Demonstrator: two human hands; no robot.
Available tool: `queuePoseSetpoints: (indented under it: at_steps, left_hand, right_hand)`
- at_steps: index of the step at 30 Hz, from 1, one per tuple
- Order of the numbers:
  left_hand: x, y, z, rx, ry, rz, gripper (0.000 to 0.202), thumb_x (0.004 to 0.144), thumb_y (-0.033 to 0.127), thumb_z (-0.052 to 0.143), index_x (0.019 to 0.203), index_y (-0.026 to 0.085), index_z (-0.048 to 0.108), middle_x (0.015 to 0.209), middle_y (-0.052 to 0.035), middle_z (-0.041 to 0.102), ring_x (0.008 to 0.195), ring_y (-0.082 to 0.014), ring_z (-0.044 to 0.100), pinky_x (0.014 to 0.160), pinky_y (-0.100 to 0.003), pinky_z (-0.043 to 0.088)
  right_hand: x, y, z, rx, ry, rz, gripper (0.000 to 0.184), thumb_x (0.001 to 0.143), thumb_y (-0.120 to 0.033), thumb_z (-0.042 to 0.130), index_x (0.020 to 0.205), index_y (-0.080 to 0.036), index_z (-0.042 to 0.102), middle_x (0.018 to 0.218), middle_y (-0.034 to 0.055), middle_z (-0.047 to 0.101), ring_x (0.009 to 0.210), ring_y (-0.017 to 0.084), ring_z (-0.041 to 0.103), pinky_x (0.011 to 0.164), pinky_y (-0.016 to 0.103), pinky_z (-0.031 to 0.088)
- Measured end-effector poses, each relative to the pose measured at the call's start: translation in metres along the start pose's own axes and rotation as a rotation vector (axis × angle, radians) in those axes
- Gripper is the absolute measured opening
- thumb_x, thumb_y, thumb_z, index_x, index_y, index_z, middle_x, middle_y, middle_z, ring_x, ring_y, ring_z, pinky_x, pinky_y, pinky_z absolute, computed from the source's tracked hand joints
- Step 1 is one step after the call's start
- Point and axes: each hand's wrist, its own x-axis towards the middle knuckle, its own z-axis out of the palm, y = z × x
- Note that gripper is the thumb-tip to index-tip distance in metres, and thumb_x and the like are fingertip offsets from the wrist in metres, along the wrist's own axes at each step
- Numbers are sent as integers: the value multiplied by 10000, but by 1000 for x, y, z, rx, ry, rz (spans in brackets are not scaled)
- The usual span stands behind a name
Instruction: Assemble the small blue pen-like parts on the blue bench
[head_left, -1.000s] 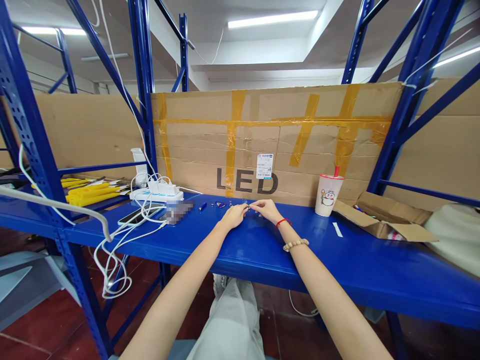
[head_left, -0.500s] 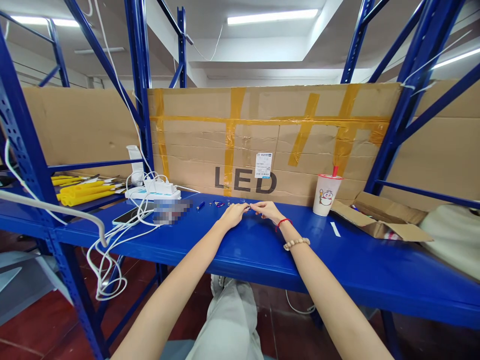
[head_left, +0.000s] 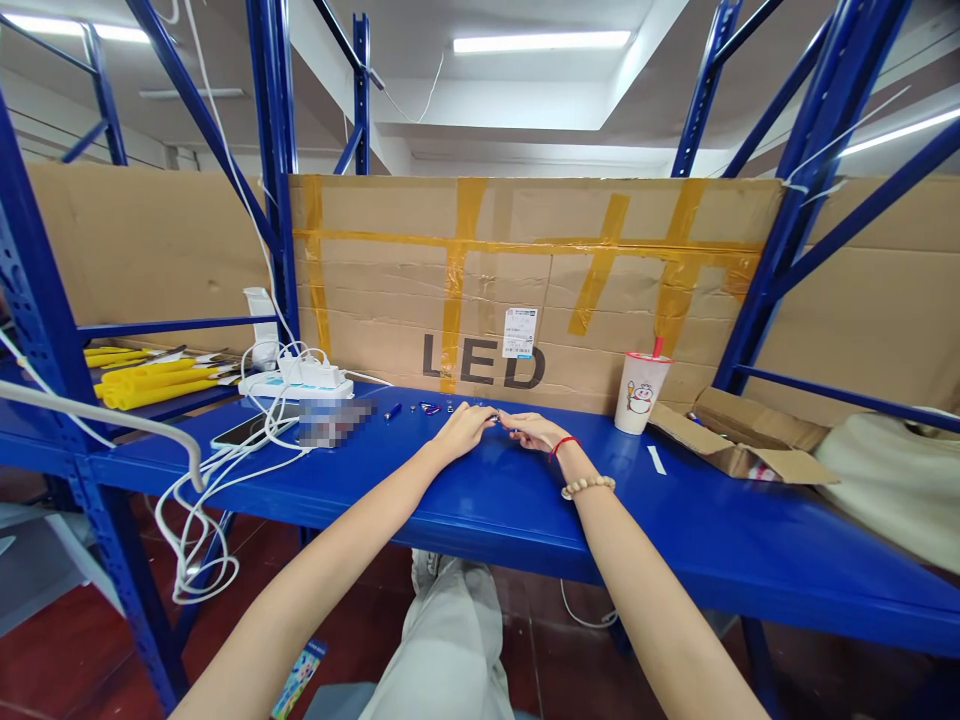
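Observation:
My left hand (head_left: 466, 430) and my right hand (head_left: 532, 432) meet over the blue shelf top (head_left: 487, 500), fingertips close together. The fingers of both are closed in a pinch on a tiny shiny piece (head_left: 495, 419), too small and too covered to name. A red string and a beaded bracelet (head_left: 588, 487) circle my right wrist. Left of my left hand lie a short dark blue cylinder (head_left: 393, 411) and a small blue and red piece (head_left: 430, 408), with other tiny bits around them.
A paper cup (head_left: 641, 395) with a red straw stands right, beside an open cardboard box (head_left: 739, 435) and a white strip (head_left: 656, 460). Left are a power strip (head_left: 296, 385), tangled white cables, a phone (head_left: 244, 430) and yellow-handled tools (head_left: 161, 383). A cardboard panel (head_left: 375, 290) rises behind.
My right hand's fingers have tilted and spread slightly at the small piece, while my left hand stays against it. The view has turned a little to the right.

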Motion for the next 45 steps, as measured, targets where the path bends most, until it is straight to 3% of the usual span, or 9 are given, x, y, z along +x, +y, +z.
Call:
queuePoseSetpoints:
  at_steps: [13, 22, 26, 30, 38, 45]
  left_hand:
    - [5, -1, 9, -104, 51, -38, 251, 895, 195, 420, 1107, 186, 555, 1065, -60, 635, 962, -197, 554, 838, -306, 358]
    - [12, -9, 11, -144, 122, -225, 273, 911, 193, 348, 1078, 166, 563, 1003, -73, 653, 958, -216, 582, 842, -328, 393]
    - [14, -11, 14, -205, 147, -256, 283, 922, 215, 322, 1081, 177, 553, 1017, -60, 647, 962, -213, 580, 874, -352, 381]
    - [15, -11, 18, -288, 141, -251, 282, 921, 220, 310, 1072, 199, 547, 1034, -41, 636, 975, -200, 569, 891, -346, 377]
    - [6, -8, 7, -466, 12, -154, 241, 892, 238, 341, 910, 168, 571, 655, 14, 568, 598, -117, 534, 608, -210, 423]
    - [3, -8, 11, -542, -25, -133, 173, 872, 209, 358, 864, 147, 519, 596, 46, 522, 446, -67, 455, 526, -184, 408]
  right_hand:
    - [0, 0, -6, 28, -46, -13, 243, 670, -332, 731, 701, -115, 627, 527, -30, 501, 420, 18, 426, 324, 82, 313]
    - [11, -7, 3, -45, 119, -333, 293, 612, -310, 766, 795, -101, 672, 660, 24, 604, 486, 45, 503, 340, 95, 405]
    - [8, -11, 0, -86, 132, -435, 348, 653, -284, 734, 945, -106, 668, 780, 59, 641, 500, 59, 527, 334, 120, 449]
    - [9, -9, -2, -139, 93, -470, 377, 632, -311, 742, 933, -92, 683, 690, 61, 637, 507, 83, 549, 345, 137, 481]
    - [12, -1, -6, -199, 76, -502, 426, 507, -385, 789, 789, -80, 693, 588, 45, 609, 527, 109, 558, 328, 148, 478]
    - [10, 1, -3, -234, 63, -468, 406, 497, -411, 785, 715, -83, 687, 589, 41, 610, 513, 98, 552, 334, 139, 468]
